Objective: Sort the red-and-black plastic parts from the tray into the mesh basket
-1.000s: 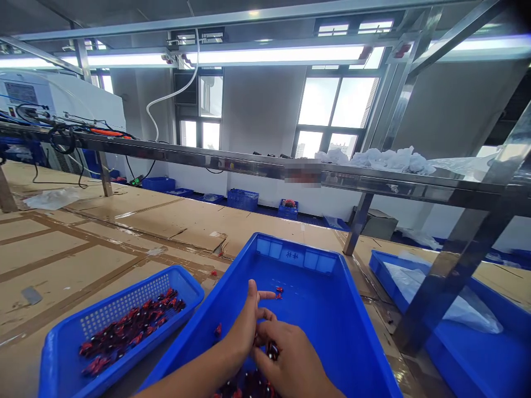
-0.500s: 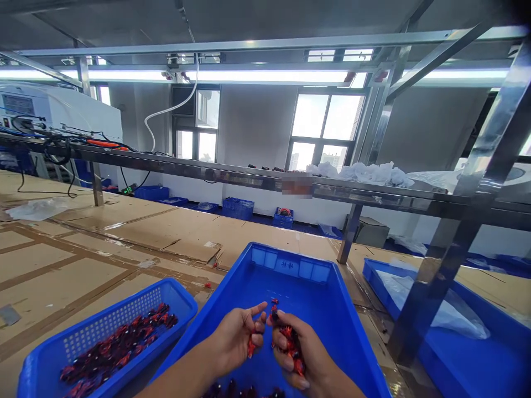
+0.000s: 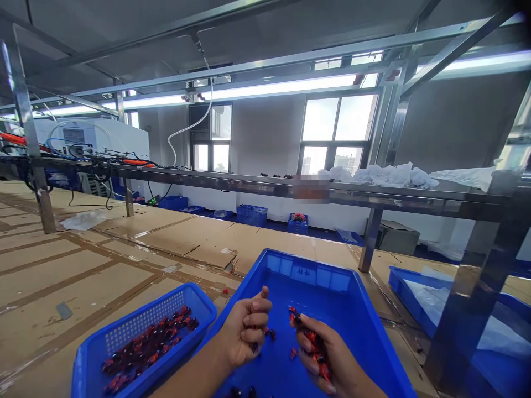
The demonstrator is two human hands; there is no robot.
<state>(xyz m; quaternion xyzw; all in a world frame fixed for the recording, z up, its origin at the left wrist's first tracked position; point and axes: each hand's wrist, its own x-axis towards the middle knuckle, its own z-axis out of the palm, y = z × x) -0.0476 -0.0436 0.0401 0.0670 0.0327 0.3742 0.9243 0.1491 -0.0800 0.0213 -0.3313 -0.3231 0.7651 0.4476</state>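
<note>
Red-and-black pieces bunched in the right grip, fingers clamped around them, with one more up at the thumb! Over to the left grip, curled shut on a little of the same, and the hands are apart, both above the big blue tray. More pieces lie down in that tray, some at its near end. Just beside it on the bench, a slotted blue basket carries a heap; off right, another blue tray holds clear plastic.
</note>
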